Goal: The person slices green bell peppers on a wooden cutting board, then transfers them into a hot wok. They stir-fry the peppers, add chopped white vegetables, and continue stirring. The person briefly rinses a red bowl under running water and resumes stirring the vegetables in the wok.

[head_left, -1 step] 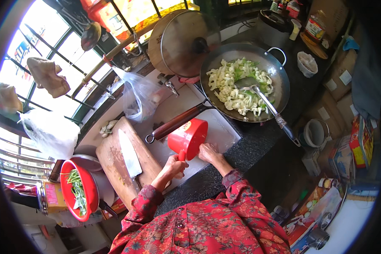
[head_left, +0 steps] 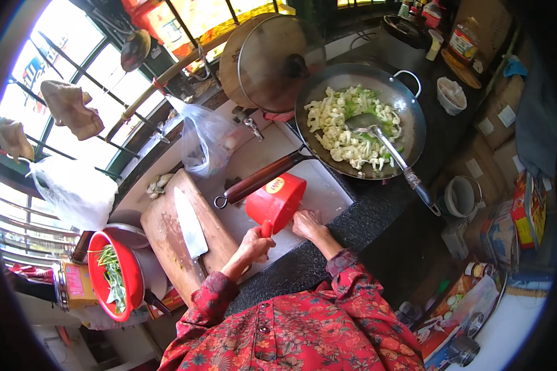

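Note:
My left hand (head_left: 254,246) grips the short handle of a red plastic water dipper (head_left: 275,201), held tilted over the pale sink (head_left: 328,198). The dipper's outer side with a yellow label faces up, so its inside is hidden. Close against the dipper's lower right edge is my right hand (head_left: 310,225), bent at the knuckles, its fingertips out of sight. Just beyond the dipper, a wok (head_left: 408,123) holds chopped pale cauliflower (head_left: 328,117) with green pieces. A metal spatula (head_left: 390,148) rests in it, and its wooden handle (head_left: 266,177) reaches over the sink.
Left of the sink, a knife (head_left: 190,222) lies on a wooden cutting board (head_left: 161,216). A red basin (head_left: 98,281) of leafy greens stands farther left. Near the tap (head_left: 249,122) hangs a clear plastic bag (head_left: 207,142). A glass lid (head_left: 278,59) leans behind the wok.

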A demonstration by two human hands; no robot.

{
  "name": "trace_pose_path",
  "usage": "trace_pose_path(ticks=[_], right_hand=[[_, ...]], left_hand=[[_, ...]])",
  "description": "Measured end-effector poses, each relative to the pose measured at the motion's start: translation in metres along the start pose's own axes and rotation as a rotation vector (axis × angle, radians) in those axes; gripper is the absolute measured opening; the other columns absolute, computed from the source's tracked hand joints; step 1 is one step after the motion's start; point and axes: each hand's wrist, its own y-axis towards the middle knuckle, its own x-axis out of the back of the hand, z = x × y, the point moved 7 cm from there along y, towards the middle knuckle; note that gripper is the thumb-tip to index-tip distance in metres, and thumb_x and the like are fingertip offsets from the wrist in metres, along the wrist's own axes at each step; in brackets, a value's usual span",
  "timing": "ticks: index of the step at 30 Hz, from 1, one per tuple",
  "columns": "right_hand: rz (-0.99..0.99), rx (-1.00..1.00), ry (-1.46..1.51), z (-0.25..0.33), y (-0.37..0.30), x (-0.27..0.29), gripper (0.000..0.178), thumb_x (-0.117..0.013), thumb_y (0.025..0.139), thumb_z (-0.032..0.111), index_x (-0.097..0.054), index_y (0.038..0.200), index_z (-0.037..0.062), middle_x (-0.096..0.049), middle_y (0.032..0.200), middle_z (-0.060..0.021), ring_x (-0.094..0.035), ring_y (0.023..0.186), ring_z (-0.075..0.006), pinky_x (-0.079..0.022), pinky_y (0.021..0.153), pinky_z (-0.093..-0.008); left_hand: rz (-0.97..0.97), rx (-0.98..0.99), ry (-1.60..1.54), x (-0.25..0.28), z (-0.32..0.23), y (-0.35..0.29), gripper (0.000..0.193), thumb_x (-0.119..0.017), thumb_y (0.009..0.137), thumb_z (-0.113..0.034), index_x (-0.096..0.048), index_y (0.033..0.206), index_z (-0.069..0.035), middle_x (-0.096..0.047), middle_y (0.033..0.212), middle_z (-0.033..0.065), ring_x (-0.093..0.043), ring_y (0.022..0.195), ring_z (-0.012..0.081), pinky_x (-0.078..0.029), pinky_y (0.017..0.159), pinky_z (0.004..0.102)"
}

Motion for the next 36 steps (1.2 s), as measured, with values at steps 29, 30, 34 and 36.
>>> trace_pose_path(ticks=[29, 30, 34, 36], right_hand=[[-0.713, 0.381, 0.252, 0.067, -0.050, 0.100, 0.021, -0.054, 0.084, 0.000, -0.058, 0.105, -0.0011, -0.060, 0.099, -0.0170, -0.058, 0.092, -0.0338, -0.048, 0.081, -0.0418], [-0.740, 0.400, 0.239, 0.075, -0.040, 0.099, 0.024, -0.056, 0.083, 0.001, -0.057, 0.107, -0.0004, -0.059, 0.103, -0.0173, -0.057, 0.096, -0.0343, -0.046, 0.085, -0.0429], [-0.762, 0.369, 0.283, 0.085, 0.023, 0.099, 0.045, -0.060, 0.084, 0.008, -0.046, 0.125, -0.0019, -0.052, 0.117, -0.0247, -0.050, 0.109, -0.0400, -0.039, 0.095, -0.0475], [-0.821, 0.363, 0.393, 0.084, 0.063, 0.112, 0.054, -0.062, 0.085, 0.012, -0.039, 0.132, -0.0025, -0.049, 0.124, -0.0264, -0.048, 0.114, -0.0411, -0.037, 0.098, -0.0478]], left_hand=[[-0.163, -0.110, -0.599, -0.029, 0.023, -0.024, 0.038, -0.068, 0.080, -0.023, -0.056, 0.104, 0.003, -0.058, 0.073, 0.0048, -0.056, 0.057, 0.0142, -0.045, 0.051, 0.0288], [-0.144, -0.073, -0.642, -0.027, 0.022, -0.022, 0.036, -0.068, 0.080, -0.022, -0.056, 0.104, 0.002, -0.057, 0.072, 0.0041, -0.055, 0.055, 0.0132, -0.044, 0.049, 0.0279], [-0.110, -0.015, -0.637, -0.010, 0.018, -0.008, 0.036, -0.069, 0.076, -0.019, -0.056, 0.103, 0.001, -0.057, 0.069, 0.0037, -0.054, 0.052, 0.0131, -0.044, 0.046, 0.0284], [-0.136, -0.006, -0.559, 0.002, 0.013, 0.001, 0.037, -0.070, 0.072, -0.015, -0.057, 0.102, 0.001, -0.056, 0.069, 0.0032, -0.054, 0.053, 0.0132, -0.044, 0.048, 0.0285]])
